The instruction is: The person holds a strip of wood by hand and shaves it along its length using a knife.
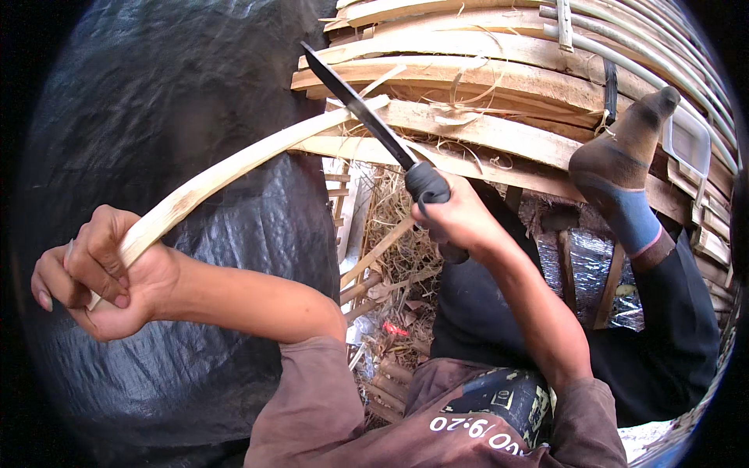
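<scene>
At the left, my left hand (109, 269) is closed round the near end of a long pale wooden strip (226, 168), probably split bamboo. The strip slants up to the right, and its far end lies by the edge of the slatted platform. My right hand (460, 214) grips a knife (374, 125) by its dark wrapped handle. The long dark blade points up and to the left, crossing the strip near its far end. A thin sliver (384, 79) sticks up beside the blade there.
A platform of wooden slats (476, 82) fills the upper right, strewn with curled shavings (468, 101). My socked foot (624, 156) rests on it beside a clear plastic container (686, 140). Black sheeting (172, 101) hangs at the left. Below lies a heap of shavings (398, 226).
</scene>
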The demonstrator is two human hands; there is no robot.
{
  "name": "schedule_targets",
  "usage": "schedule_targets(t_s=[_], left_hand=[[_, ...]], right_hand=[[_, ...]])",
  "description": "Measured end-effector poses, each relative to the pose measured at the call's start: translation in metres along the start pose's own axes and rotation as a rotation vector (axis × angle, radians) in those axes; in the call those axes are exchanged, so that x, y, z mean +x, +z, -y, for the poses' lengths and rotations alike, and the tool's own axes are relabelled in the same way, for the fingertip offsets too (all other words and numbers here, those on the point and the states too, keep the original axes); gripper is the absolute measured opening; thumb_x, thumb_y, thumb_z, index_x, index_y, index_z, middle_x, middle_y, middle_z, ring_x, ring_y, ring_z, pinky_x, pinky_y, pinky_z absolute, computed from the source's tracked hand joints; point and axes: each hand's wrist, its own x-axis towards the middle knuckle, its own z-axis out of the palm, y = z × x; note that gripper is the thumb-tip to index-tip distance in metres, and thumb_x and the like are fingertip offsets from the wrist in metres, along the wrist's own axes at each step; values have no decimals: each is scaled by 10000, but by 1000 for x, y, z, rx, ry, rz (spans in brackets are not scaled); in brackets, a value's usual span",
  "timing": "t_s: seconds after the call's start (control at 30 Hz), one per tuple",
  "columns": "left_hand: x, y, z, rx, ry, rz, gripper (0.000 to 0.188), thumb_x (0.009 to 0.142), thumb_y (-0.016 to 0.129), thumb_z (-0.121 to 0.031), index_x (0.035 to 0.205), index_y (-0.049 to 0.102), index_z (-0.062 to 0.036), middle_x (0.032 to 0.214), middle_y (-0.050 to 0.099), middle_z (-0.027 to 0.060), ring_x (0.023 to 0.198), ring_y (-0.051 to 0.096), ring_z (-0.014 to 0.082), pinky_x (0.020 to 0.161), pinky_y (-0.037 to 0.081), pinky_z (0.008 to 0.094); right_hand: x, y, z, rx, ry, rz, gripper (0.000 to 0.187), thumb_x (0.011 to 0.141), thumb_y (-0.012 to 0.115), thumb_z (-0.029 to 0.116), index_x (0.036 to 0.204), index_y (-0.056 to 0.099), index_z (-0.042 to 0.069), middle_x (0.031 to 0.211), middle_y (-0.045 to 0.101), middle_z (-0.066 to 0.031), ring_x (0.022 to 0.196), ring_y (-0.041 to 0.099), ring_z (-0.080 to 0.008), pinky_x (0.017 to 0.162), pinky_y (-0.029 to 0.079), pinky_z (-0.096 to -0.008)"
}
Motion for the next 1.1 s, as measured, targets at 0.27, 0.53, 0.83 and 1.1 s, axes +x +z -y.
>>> schedule_targets(t_s=[0.27,0.53,0.83,1.1], left_hand=[[3,-17,-17,47,-62,114,224,955,449,-52,804,593,-133,509,471,-102,327,370,-26,411,243,117],[-3,-26,-21,162,-21,22,268,961,427,-74,836,646,-165,543,442,-105,342,333,-8,473,281,157],[3,-27,-12,114,-62,34,254,961,409,-72,861,629,-149,548,428,-92,335,317,3,429,279,172],[2,-31,-14,59,-76,43,263,967,402,-67,846,615,-164,548,410,-101,345,316,4,455,278,185]], right_hand=[[-38,34,44,-596,-606,4,468,712,804,171,1055,506,58,803,691,-243,792,686,-454,649,539,-526],[10,5,-16,-807,-229,-281,399,729,720,149,1047,538,-9,874,671,-329,875,668,-500,794,532,-570],[-25,35,27,-517,-361,-124,345,725,726,146,1000,558,23,811,690,-244,823,687,-444,738,551,-512],[16,13,-22,-790,-151,-308,394,672,724,87,1016,540,35,823,679,-244,835,667,-475,706,521,-521]])
